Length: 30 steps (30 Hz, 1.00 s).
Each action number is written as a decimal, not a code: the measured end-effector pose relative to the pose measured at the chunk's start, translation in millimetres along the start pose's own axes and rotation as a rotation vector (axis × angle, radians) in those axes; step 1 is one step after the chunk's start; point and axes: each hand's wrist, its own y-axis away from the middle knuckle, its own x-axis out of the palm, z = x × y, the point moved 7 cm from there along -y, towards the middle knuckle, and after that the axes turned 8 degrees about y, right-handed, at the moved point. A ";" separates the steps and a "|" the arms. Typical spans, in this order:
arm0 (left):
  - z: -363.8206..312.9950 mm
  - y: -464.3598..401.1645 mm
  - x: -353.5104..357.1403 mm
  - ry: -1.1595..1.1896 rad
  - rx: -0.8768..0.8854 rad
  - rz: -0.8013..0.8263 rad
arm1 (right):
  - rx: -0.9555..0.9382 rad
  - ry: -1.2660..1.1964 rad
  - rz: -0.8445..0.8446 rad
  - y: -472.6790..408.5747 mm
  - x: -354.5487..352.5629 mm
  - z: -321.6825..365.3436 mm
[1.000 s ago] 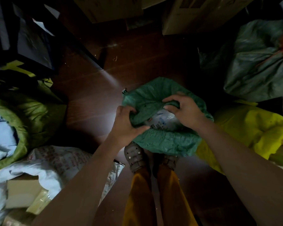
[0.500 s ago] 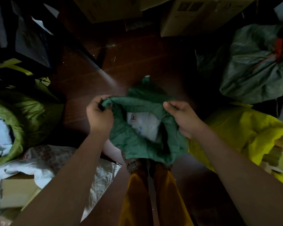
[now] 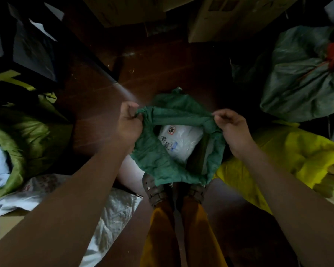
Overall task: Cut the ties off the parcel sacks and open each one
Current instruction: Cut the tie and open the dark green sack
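Centrally, a dark green woven plastic parcel sack (image 3: 158, 162) sits on the dark brown wooden floor (image 3: 96, 120) right in front of the person's brown sandals (image 3: 156, 191), mouth pulled wide open and facing up. Left hand (image 3: 128, 122) pinches the left side of the sack's rolled rim between thumb and curled fingers; right hand (image 3: 232, 128) pinches the right side of the rim the same way, fingers curled around the fabric. Rim stretched taut between both hands. Inside the sack, a white plastic mailer parcel (image 3: 179, 141) with a barcode label and a red-and-black mark lies visible, with a darker flat item just beside it on the right, too dim to tell what.

Yellow trousers (image 3: 181, 237) fill bottom centre. Touching the sack's right side, a bright yellow woven sack (image 3: 289, 155) lies open. Upper right, a grey-green woven sack (image 3: 301, 79) is bunched at the neck with a red tie (image 3: 333, 54) on it. Far left, an olive green sack (image 3: 27, 132) sits open with pale parcels inside. Lower left, a white woven sack (image 3: 112, 214) lies crumpled on the floor beside a tan cardboard box (image 3: 6, 224). Cardboard boxes (image 3: 229, 18) stand along the top edge.
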 end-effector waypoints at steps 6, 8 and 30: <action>-2.7 4.8 27.4 -0.103 0.005 0.090 | -0.136 0.120 0.047 -6.6 -2.5 12.2; 1.6 6.8 30.3 -0.206 0.007 0.166 | -0.052 0.042 0.105 -5.7 -0.5 7.5; -3.2 9.6 22.4 -0.275 0.262 0.035 | -0.247 0.271 0.011 -9.3 -5.6 18.0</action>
